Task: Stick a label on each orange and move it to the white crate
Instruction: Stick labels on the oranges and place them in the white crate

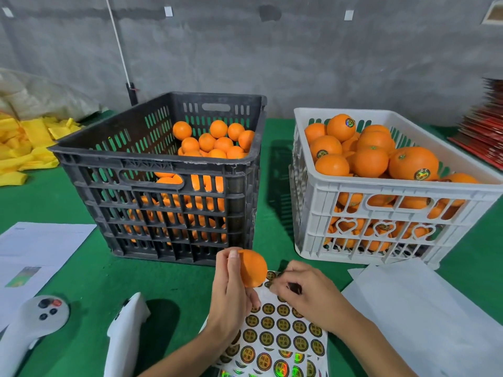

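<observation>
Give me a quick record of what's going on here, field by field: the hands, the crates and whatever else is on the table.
left hand: holds one orange above the sticker sheet
right hand: fingers pinched at the sheet's top edge, apparently peeling a label
black crate: unlabelled oranges, piled toward its right side
white crate: heaped with oranges, several showing round labels
table cover: green
also there: two white controllers, printed papers

A round, bright orange fruit (253,268) is held upright above a white sheet of round gold-and-black holographic labels (275,338) lying flat on green felt. To the right stands a white slotted plastic crate (392,227), heaped with labelled oranges.
</observation>
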Demonstrator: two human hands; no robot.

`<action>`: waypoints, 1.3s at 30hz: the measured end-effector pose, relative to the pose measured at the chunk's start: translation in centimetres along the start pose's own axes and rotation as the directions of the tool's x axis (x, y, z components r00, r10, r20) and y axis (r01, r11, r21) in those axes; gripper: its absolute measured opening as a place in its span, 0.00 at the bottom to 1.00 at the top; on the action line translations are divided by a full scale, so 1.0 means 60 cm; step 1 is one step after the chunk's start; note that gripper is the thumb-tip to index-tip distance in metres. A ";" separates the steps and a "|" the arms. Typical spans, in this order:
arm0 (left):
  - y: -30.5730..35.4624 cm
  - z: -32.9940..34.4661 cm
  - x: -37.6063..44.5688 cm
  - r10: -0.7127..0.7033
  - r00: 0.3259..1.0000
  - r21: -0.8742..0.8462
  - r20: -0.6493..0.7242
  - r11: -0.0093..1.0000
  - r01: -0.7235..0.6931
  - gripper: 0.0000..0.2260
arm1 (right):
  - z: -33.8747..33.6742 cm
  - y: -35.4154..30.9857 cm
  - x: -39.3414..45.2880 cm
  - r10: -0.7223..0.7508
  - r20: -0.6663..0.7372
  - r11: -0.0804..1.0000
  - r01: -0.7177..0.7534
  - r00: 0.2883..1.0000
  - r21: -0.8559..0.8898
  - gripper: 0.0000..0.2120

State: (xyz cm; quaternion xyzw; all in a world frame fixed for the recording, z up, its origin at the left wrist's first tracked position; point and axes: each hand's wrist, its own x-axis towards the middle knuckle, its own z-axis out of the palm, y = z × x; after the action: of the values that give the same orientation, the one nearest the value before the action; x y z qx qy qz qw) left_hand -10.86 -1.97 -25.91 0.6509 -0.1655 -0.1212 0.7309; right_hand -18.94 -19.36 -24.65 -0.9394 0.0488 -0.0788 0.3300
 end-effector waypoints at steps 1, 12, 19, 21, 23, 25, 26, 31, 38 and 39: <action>0.000 0.001 0.000 -0.004 1.000 0.001 0.002 1.000 0.004 0.17 | -0.003 0.005 -0.007 -0.008 0.035 1.000 0.009 0.999 -0.015 0.17; 0.002 0.001 0.000 0.013 1.000 0.034 0.009 0.999 -0.014 0.15 | 0.016 -0.018 0.015 0.025 -0.068 0.969 -0.041 0.997 -0.244 0.22; -0.009 0.002 0.005 0.018 0.999 0.064 0.027 0.998 -0.020 0.16 | 0.018 -0.019 0.013 0.104 -0.297 0.992 -0.121 0.949 -0.038 0.13; -0.004 0.002 0.005 0.017 0.999 0.088 0.029 0.996 -0.019 0.16 | 0.017 -0.030 0.013 0.071 -0.507 0.994 -0.101 0.859 -0.031 0.08; -0.002 0.004 0.003 0.027 0.999 0.090 0.034 0.995 -0.030 0.16 | 0.025 -0.050 0.010 -0.099 -0.599 0.986 -0.003 0.794 -0.168 0.03; 0.002 0.011 0.002 0.050 0.998 0.068 0.046 0.996 -0.053 0.16 | 0.040 -0.061 0.009 -0.285 -0.567 0.946 0.130 0.773 -0.298 0.04; 0.008 0.014 0.001 0.054 0.997 0.062 0.050 0.996 -0.057 0.16 | 0.042 -0.066 0.008 -0.326 -0.553 0.933 0.166 0.767 -0.319 0.06; 0.027 0.016 -0.004 0.089 0.996 0.015 -0.018 0.996 -0.089 0.20 | 0.035 -0.081 -0.027 -0.400 -0.409 0.855 0.174 0.820 -0.488 0.26; 0.126 0.108 0.024 0.340 0.899 0.154 0.276 0.907 -0.391 0.13 | -0.081 -0.191 -0.018 -0.125 -0.585 0.899 -0.158 0.801 -0.409 0.17; 0.164 0.123 0.045 0.296 0.917 0.146 0.268 0.928 -0.342 0.17 | -0.112 -0.186 -0.010 -0.203 -0.626 0.894 -0.119 0.753 -0.433 0.22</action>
State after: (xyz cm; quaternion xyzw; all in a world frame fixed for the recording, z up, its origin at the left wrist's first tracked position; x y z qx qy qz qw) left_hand -11.69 -8.54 -15.23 0.6622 -0.3682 -0.0617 0.6497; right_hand -20.28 -14.72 -12.56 -0.9020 0.1564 -0.3972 0.0651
